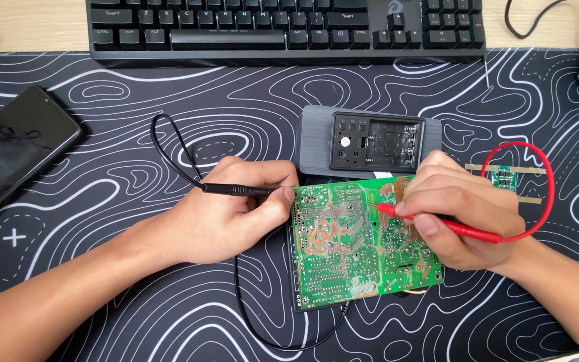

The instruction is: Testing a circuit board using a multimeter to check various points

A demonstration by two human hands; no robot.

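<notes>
Centre of frame: green circuit board (360, 241) lies on the patterned worktop mat (135, 121). Left hand (226, 211), fingers clamped on black probe (239, 190), tip at board's left edge. Right hand (457, 214), fingers clamped on red probe (437, 221), tip on board's upper middle. Grey meter (370, 142) just above.

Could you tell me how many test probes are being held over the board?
2: the black probe in the left hand, the red probe in the right hand, both at the green circuit board.
</notes>
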